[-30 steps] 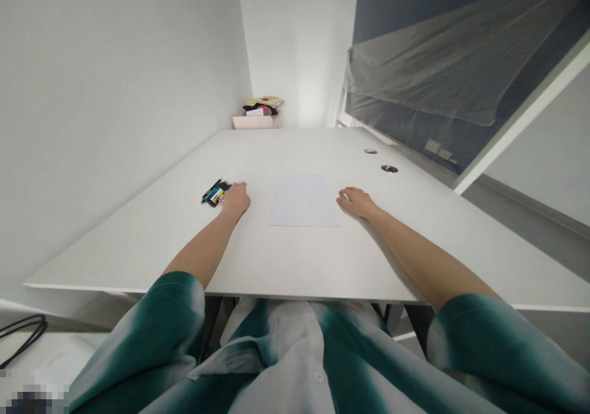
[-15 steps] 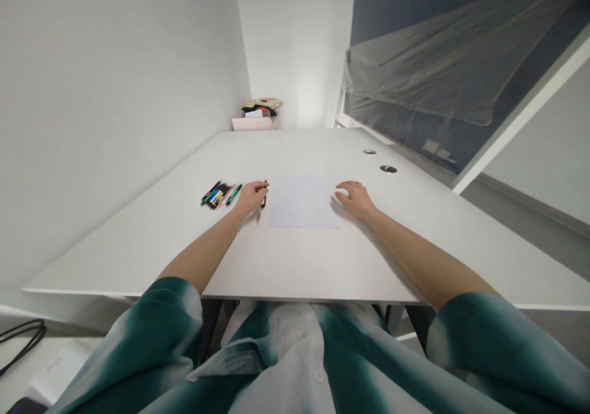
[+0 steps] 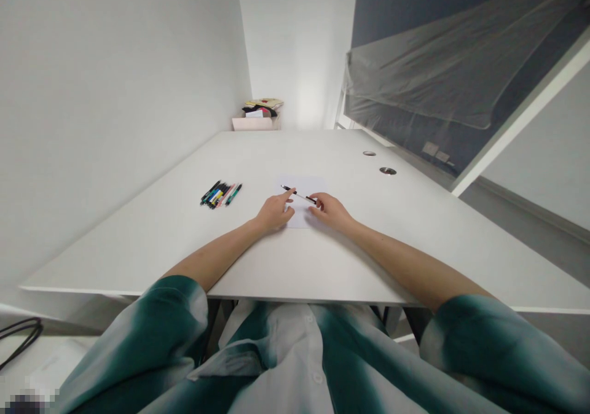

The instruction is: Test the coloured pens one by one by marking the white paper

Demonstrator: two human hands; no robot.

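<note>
left hand [image 3: 274, 213]: fingers drawn in narrow, index and thumb closed on the pen [image 3: 298, 194] toward its far end, the rest curled under
right hand [image 3: 330, 212]: fingertips [image 3: 319, 204] bunched tight on the pen's dark near end
pen: one, slim and dark with a pale middle, bridging the two sets of fingertips; slanted, its tip poking out just past the left index finger [image 3: 286, 195]
sheet of paper [image 3: 310, 183]: one, white, flat right under the fingers; both hands cover its near part, so only the far strip and a patch between the hands show
bunch of pens [image 3: 220, 194]: off to the left of the left fingers, well apart, lying side by side; green, blue, yellow, pink and black ones in there, too small and packed to count properly
table [image 3: 322, 260]: one big white top under everything
cable holes [image 3: 388, 171]: two round ones, beyond the right fingers and off to their right
box [image 3: 255, 123]: one, way past the fingertips at the far end of the table, odds and ends piled on top, too small to make out
board [image 3: 461, 64]: dark, wrapped in clear plastic film, up on the right-hand side
cable [image 3: 21, 335]: one black loop on the floor, far left, below table level
sleeves [image 3: 157, 334]: two, green fading to white
</note>
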